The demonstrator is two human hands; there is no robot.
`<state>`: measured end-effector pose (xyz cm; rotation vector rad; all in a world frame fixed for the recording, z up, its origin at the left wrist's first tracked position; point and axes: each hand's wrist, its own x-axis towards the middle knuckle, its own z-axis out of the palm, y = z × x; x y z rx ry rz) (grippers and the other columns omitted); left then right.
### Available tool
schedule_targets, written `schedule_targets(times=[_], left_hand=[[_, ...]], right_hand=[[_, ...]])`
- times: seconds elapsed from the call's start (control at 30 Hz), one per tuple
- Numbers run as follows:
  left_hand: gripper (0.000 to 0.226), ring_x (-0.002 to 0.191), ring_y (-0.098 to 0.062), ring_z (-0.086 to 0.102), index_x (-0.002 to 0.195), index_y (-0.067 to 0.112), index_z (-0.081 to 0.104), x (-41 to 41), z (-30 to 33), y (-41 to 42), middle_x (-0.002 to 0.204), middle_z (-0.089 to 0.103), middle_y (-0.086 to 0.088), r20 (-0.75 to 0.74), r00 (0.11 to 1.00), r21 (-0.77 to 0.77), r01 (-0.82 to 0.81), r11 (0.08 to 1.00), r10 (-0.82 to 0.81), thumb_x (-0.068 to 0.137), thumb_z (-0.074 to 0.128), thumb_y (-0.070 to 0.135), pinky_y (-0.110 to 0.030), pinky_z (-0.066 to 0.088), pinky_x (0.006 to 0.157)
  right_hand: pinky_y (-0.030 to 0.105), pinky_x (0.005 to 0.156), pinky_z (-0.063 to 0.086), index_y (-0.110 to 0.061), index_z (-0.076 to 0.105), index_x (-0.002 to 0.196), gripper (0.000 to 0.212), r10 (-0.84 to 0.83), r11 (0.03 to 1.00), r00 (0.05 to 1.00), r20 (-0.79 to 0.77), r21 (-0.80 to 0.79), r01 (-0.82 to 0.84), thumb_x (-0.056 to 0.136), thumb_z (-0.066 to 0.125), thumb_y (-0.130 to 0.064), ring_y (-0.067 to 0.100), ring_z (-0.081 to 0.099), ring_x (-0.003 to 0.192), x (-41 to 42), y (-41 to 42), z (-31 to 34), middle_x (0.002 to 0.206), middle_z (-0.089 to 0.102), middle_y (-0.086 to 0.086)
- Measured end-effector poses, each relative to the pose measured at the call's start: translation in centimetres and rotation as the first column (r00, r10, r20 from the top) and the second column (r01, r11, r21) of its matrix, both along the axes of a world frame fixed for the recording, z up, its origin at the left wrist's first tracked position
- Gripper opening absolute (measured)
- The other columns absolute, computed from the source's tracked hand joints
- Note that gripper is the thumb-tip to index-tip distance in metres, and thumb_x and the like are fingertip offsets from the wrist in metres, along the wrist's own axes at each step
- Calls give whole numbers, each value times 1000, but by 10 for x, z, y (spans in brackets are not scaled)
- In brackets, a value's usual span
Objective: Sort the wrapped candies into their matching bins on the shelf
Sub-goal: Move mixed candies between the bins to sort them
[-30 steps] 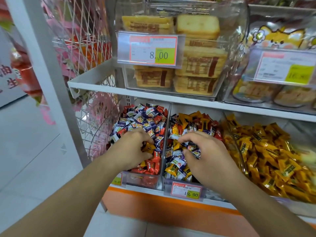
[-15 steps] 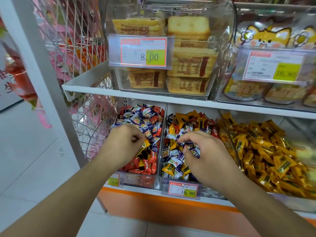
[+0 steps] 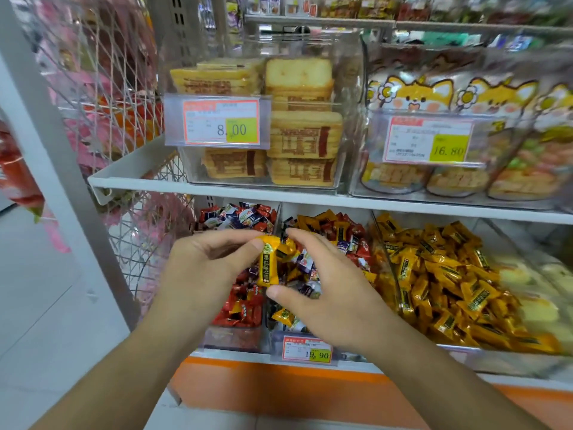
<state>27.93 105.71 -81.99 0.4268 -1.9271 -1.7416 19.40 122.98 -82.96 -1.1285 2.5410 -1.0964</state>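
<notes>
The small oblong candy in a glossy yellow-orange wrapper with a green-and-black label (image 3: 267,262) hangs upright in the air, just in front of the divider between the left clear bin of red and blue-white candies (image 3: 231,333) and the middle clear bin of mixed candies (image 3: 305,336). The left hand (image 3: 198,274) has it in a pinch grip at the top end, fingertip on the wrapper's upper edge. The right hand (image 3: 328,287) is spread, fingers half curled, thumb just below the candy's lower end; contact there cannot be told. Judgement: the piece is light, with a firm core inside thin, slick, crinkly film; the twisted ends would likely slide or tear loose, so a hold across the solid middle looks safer. It is unlikely to break if dropped, though easily lost among lookalikes. The matching stock seems to be the right clear bin of yellow-orange candies (image 3: 483,352), on the same white shelf (image 3: 235,358). Price tag 19.90 (image 3: 307,352) fronts the middle bin.
</notes>
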Motion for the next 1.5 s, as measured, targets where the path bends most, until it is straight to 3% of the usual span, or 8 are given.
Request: schedule_targets(times=[0.2, 0.47, 0.57, 0.7, 0.93, 1.2, 1.33, 1.5], left_hand=[[16, 101, -20, 74, 100, 21, 83, -5, 0, 38, 101, 79, -3, 7, 995, 136, 103, 985, -104, 89, 74, 14, -33, 57, 91], [25, 103, -9, 72, 115, 33, 73, -13, -1, 67, 108, 77, 10, 157, 964, 39, 211, 977, -215, 91, 74, 25, -41, 56, 96], [19, 100, -11, 73, 111, 28, 74, -13, -2, 60, 104, 78, 7, 173, 969, 3, 178, 984, -176, 93, 73, 22, -42, 55, 98], [14, 101, -6, 71, 101, 31, 75, -14, -7, 32, 101, 77, 11, 190, 979, -148, 99, 984, -70, 94, 74, 20, -39, 54, 99], [19, 81, 0, 69, 90, 32, 70, -14, -31, -39, 82, 73, 16, 242, 964, -561, 44, 827, 113, 91, 73, 13, -40, 59, 82], [27, 100, 8, 59, 112, 40, 74, -17, -54, -65, 110, 67, 28, 546, 838, -721, 466, 513, 6, 87, 79, 30, -6, 41, 81], [19, 83, 5, 65, 86, 31, 78, -19, -63, -83, 88, 72, 20, 533, 840, -732, 395, 554, 105, 87, 77, 12, -9, 47, 69], [25, 75, -12, 67, 88, 30, 77, -19, -62, -91, 82, 70, 9, 457, 852, -796, 264, 544, 256, 90, 68, 7, -23, 52, 65]], right_hand=[[37, 83, 57, -39, 62, 119, 28, -30, 990, 998, 51, -137, 37, 93, 72, -43, 7, 68, 90, -1, 27, 3, 101, 72, -12], [26, 46, 39, -28, 63, 98, 10, -269, 955, 961, 64, -109, 275, 97, 70, -35, 11, 50, 50, -23, 93, 4, 70, 63, 2], [29, 54, 47, -25, 62, 114, 21, -485, 870, 864, -135, 29, 492, 97, 69, -35, 11, 60, 64, -54, 121, 5, 83, 66, -2], [47, 101, 50, -22, 50, 148, 60, -607, 720, 756, -246, 232, 654, 95, 70, -41, 37, 53, 124, -78, 133, 14, 131, 58, 16], [31, 107, 43, -25, 46, 152, 56, -319, 914, 917, -240, 176, 365, 100, 63, -33, 20, 49, 133, -41, 72, 7, 143, 52, -1], [23, 116, 31, -34, 46, 149, 45, -90, 977, 971, -223, 171, 130, 105, 56, -33, 6, 38, 143, -21, 27, -12, 151, 44, -17], [26, 117, 35, -35, 49, 146, 43, -97, 975, 967, -235, 175, 141, 104, 58, -34, 7, 40, 141, -23, 22, -18, 149, 45, -19], [19, 110, 33, -36, 53, 142, 41, -97, 968, 962, -254, 200, 150, 102, 60, -36, 4, 44, 136, -26, 21, -21, 144, 49, -20]])
